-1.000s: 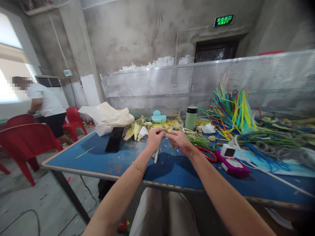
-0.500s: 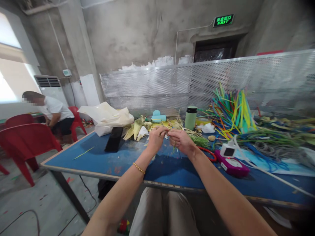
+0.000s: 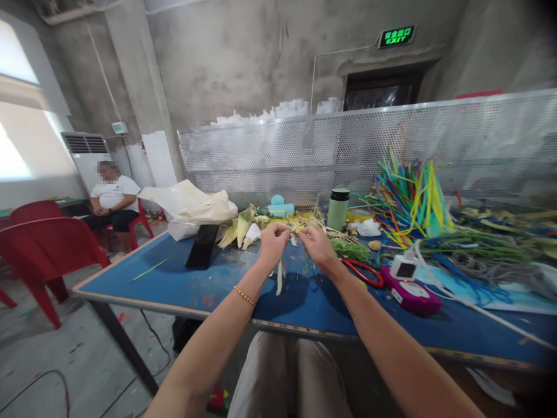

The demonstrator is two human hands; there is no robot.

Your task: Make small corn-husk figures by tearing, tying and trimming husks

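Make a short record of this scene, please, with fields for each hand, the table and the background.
Left hand: fingers bent; pale strip just below
Right hand: fingers bent, close to left hand; grip too small to tell
Table: blue top
Left side: black phone, pale bag
Beyond hands: green bottle, husks
Right side: purple box, white charger, colourful strips
Background: seated person

The pale strip looks papery, the phone glossy, the screen perforated metal.
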